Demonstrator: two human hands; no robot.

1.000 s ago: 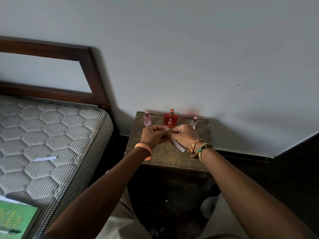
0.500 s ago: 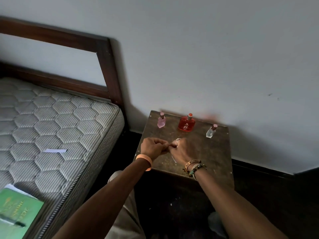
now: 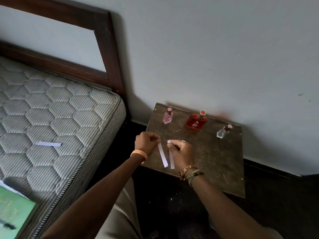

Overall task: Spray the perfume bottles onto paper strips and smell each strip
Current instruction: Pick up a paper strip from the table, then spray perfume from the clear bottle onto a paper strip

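My hands were bunched together over the paper a moment ago. Now they have parted: my left grip [image 3: 147,144] pinches one strip [image 3: 162,156] and my right grip [image 3: 181,153] pinches a second strip [image 3: 171,159], both above the surface [image 3: 215,161]. The pink bottle [image 3: 167,116], red bottle [image 3: 196,121] and clear bottle [image 3: 223,131] stand behind, so I reckon spraying comes next.

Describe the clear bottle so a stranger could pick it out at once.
Find the dark table against the wall, right of the bed. Three bottles stand along its back edge; the clear bottle is the rightmost. Unlike the pink bottle and the bigger red bottle, its glass is colourless.
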